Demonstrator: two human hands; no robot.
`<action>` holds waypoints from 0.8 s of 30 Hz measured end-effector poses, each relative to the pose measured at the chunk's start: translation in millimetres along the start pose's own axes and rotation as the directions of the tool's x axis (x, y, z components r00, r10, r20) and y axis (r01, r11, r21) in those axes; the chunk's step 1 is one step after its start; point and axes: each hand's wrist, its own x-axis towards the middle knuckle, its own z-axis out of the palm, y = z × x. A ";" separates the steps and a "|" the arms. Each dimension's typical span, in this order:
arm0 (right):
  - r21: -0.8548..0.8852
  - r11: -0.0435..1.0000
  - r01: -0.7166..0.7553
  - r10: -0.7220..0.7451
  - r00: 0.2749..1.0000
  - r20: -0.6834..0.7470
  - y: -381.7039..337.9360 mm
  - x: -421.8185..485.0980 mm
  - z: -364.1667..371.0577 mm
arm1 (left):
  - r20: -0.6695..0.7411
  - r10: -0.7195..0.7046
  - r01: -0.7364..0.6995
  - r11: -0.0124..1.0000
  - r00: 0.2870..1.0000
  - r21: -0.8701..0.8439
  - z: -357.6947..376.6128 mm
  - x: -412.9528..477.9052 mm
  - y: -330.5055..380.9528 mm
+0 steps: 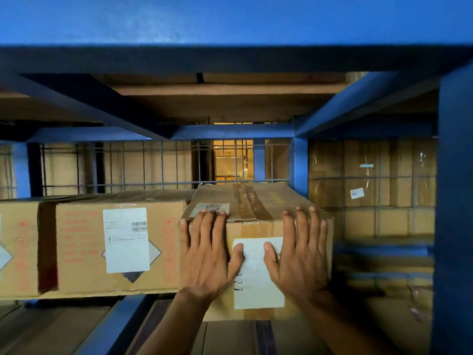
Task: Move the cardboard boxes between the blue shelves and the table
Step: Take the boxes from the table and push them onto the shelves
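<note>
You are pressing your left hand [207,254] and right hand [300,254], fingers straight, flat on the cardboard box [256,201] front; the box is running lengthwise into the blue shelf [230,131].

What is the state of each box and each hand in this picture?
Taped box: closed, tape over its top seam, standing on the blue shelf.
Left hand: open, flat against the box's front.
Right hand: open, flat against the box's front.
Neighbouring box: closed, on the same shelf, untouched.
</note>
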 end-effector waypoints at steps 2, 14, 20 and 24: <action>0.018 1.000 -0.009 0.010 0.999 -0.048 -3.8 2.4 9.4 | -0.052 0.003 -0.004 1.000 0.999 -0.023 12.3 4.2 -5.7; 0.019 0.998 -0.057 0.058 0.996 -0.073 -13.9 30.2 80.5 | -0.104 0.013 -0.012 1.000 0.995 0.002 68.8 41.2 -26.8; 0.075 0.996 -0.051 0.060 0.991 -0.116 -14.2 43.9 119.1 | -0.142 0.025 -0.024 1.000 0.990 0.008 100.9 60.4 -37.1; 0.081 0.996 -0.033 0.042 0.991 -0.124 -13.3 42.1 114.6 | -0.116 0.060 -0.056 0.998 0.991 0.031 100.0 54.4 -37.9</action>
